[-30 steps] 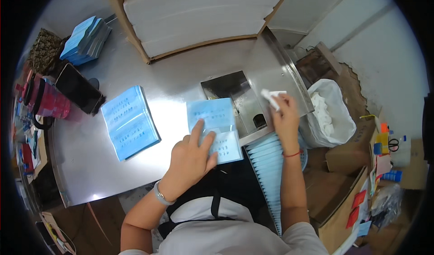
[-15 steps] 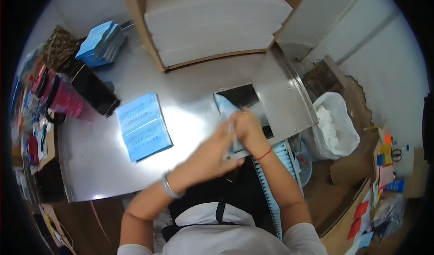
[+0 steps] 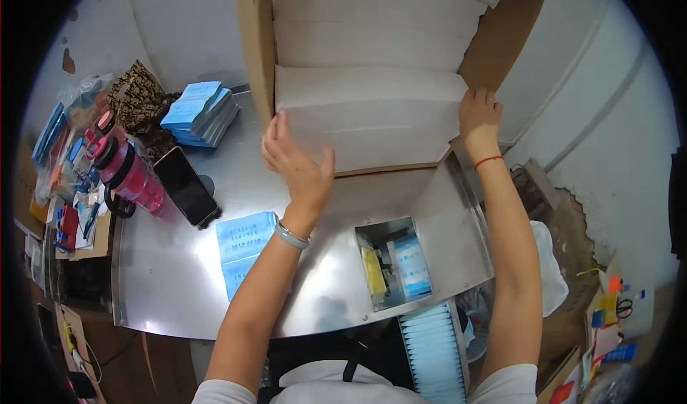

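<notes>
Both arms reach forward to a cardboard box (image 3: 257, 53) holding stacks of white sheets (image 3: 368, 85). My left hand (image 3: 297, 161) is at the left edge of the front stack, fingers stretched and thumb apart. At the stack's right edge, my right hand (image 3: 480, 120) has its fingers curled around the sheet side by the box wall. Nearer me, a rectangular opening in the metal table (image 3: 322, 304) shows a blue-and-white packet (image 3: 410, 264) beside a yellow block (image 3: 373, 270). Partly behind my left forearm lies a printed blue packet stack (image 3: 242, 243).
On the left stand a pink bottle (image 3: 136, 178), a black phone (image 3: 187, 187) and a pile of blue packets (image 3: 202, 114). Below the table's front edge is a row of light-blue folded pieces (image 3: 433, 350). A white-lined bin (image 3: 549, 268) stands at the right, partly behind my right arm.
My hands have left the opening, where they were together at a blue-and-white piece, and moved up to the box, one at each side. The opening now shows its contents. The view has shifted.
</notes>
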{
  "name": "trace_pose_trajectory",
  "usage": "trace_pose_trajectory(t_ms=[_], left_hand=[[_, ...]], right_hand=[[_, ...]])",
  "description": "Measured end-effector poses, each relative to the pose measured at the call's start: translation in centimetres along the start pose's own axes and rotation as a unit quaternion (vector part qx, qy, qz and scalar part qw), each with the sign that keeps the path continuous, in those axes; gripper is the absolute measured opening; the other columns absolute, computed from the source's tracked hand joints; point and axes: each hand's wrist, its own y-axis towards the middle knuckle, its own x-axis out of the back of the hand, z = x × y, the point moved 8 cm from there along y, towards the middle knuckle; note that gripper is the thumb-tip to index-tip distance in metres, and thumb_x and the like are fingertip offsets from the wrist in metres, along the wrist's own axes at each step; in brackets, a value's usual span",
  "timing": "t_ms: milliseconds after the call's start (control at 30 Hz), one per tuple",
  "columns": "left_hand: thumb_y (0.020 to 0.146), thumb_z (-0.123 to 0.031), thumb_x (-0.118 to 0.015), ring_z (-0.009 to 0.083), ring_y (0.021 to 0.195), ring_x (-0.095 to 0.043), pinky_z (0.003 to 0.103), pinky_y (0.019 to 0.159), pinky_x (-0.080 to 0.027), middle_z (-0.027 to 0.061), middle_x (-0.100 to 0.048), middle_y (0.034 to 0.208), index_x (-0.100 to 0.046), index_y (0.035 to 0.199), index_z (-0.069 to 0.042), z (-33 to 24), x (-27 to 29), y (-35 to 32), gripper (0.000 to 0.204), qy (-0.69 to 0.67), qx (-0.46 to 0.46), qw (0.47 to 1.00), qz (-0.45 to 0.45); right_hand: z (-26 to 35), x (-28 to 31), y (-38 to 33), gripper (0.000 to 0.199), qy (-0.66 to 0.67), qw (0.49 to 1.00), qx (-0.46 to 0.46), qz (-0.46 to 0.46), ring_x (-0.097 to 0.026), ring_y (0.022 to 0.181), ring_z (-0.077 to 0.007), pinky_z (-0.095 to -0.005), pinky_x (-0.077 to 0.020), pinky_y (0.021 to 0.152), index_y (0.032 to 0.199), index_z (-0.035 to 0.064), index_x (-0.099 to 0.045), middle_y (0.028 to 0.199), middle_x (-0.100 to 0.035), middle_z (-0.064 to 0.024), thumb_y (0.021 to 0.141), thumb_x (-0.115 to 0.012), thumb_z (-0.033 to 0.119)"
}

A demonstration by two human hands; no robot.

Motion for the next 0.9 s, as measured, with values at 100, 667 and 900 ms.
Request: trace_pose_trajectory(t_ms=[100, 667, 900], left_hand=[[0.074, -0.019, -0.075, 0.0356, 0.127, -0.036, 0.048, 0.108, -0.025, 0.0205, -0.04, 0.138, -0.033, 0.148, -0.002, 0.5, -0.1, 1.8, 0.087, -0.05, 0.047, 0.997, -0.036], [0.066, -0.026, -0.081, 0.0533, 0.128, -0.036, 0.049, 0.105, -0.037, 0.0345, -0.026, 0.146, -0.054, 0.135, -0.015, -2.0, -3.5, 4.5, 0.074, 0.073, -0.025, 0.997, 0.03], [0.064, -0.014, -0.078, 0.0415, 0.137, -0.03, 0.047, 0.107, -0.036, 0.0251, -0.032, 0.145, -0.06, 0.127, -0.013, -3.4, -0.4, 3.0, 0.065, -0.118, -0.083, 0.989, 0.015]], right_hand=[[0.3, -1.7, 1.8, 0.022, -0.029, 0.997, -0.048, 0.047, -0.059, 0.1, -0.0299, -0.0389, -0.0482, 0.083, 0.101, 0.002, -0.065, 0.112, -0.06, -0.0145, 0.08, -0.067, 0.009], [0.9, -2.3, -0.6, 0.06, 0.554, 0.831, -0.038, -0.021, -0.039, 0.13, -0.0456, -0.0475, -0.0391, 0.107, 0.124, 0.0126, -0.056, 0.147, -0.033, -0.0196, 0.068, -0.078, 0.017], [-2.9, 5.9, -8.8, 0.053, 0.469, 0.853, -0.142, -0.181, -0.04, 0.129, -0.0422, -0.0483, -0.0374, 0.105, 0.112, 0.0113, -0.057, 0.138, -0.038, -0.0209, 0.063, -0.076, 0.009]])
